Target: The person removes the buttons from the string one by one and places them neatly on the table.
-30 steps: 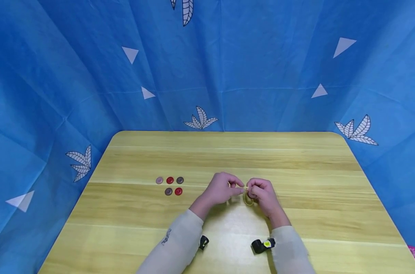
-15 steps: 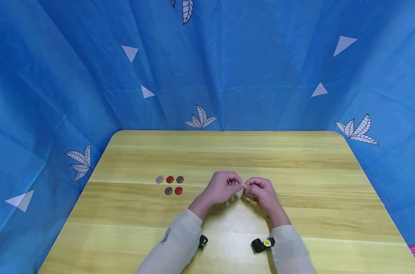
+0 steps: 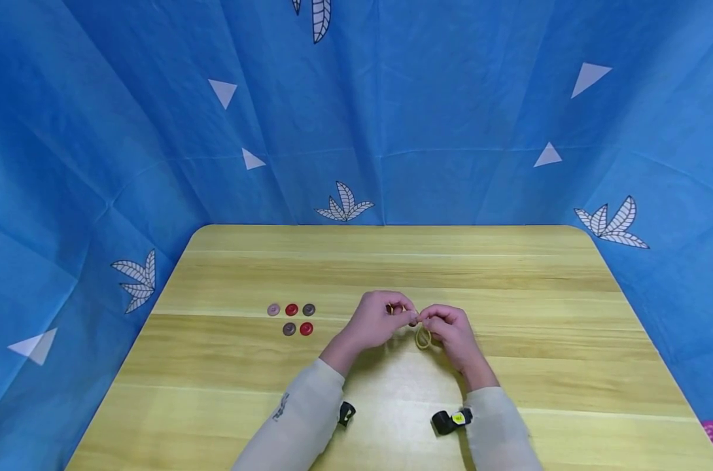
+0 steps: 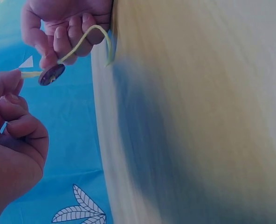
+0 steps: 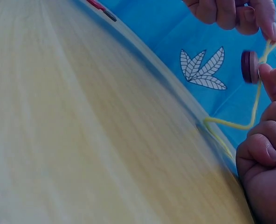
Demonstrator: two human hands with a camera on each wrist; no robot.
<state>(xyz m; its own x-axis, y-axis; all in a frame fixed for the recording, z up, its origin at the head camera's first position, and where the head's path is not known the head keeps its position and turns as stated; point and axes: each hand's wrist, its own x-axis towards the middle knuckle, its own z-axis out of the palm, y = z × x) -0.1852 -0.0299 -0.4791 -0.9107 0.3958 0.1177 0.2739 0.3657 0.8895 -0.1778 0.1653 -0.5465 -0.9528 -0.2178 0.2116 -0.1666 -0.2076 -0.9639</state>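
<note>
In the head view my left hand (image 3: 380, 320) and right hand (image 3: 452, 330) meet fingertip to fingertip over the table. A yellow string (image 3: 423, 339) loops down below the right fingers. The left wrist view has my left hand (image 4: 14, 135) pinching one end of the string (image 4: 31, 74), which passes through a dark round button (image 4: 51, 74). My right hand (image 4: 70, 30) pinches the string on the button's other side. From the right wrist, the button (image 5: 250, 66) appears edge-on, a darker and a lighter layer together, with the right thumb right at it.
On the left of the wooden table (image 3: 244, 392) lie several loose buttons: a pink one (image 3: 273, 309), a red one (image 3: 292, 309), a grey one (image 3: 309, 309) and others. A blue patterned curtain (image 3: 451, 98) surrounds the back and sides.
My left hand has shifted slightly left and away from me. The dark button has moved from below the right fingers to between the fingertips, and the hanging string loop has shifted slightly left.
</note>
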